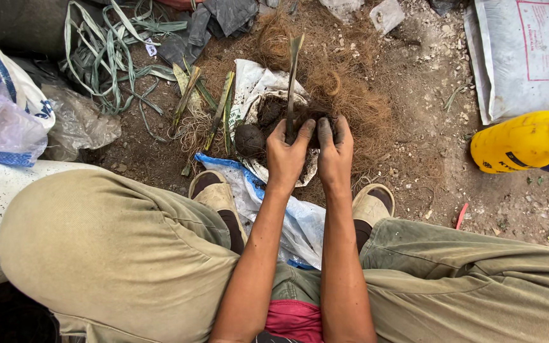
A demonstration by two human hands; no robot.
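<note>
My left hand [288, 154] and my right hand [335, 152] are pressed together around a dark clump of soil [303, 121] at the base of a thin green cutting [293, 76] that stands upright. Both hands are smeared with soil. A round dark soil ball [249, 140] lies just left of my left hand on an open white plastic bag [255, 86] holding more dark soil. Brown coconut fibre [344, 82] is spread on the ground behind and around the bag.
Several cut green stalks [220, 108] lie left of the bag, with a tangle of green strapping [106, 44] beyond. A yellow spray bottle [522, 141] lies at right, below a white sack [522, 54]. A blue-and-white bag [300, 219] lies between my sandalled feet.
</note>
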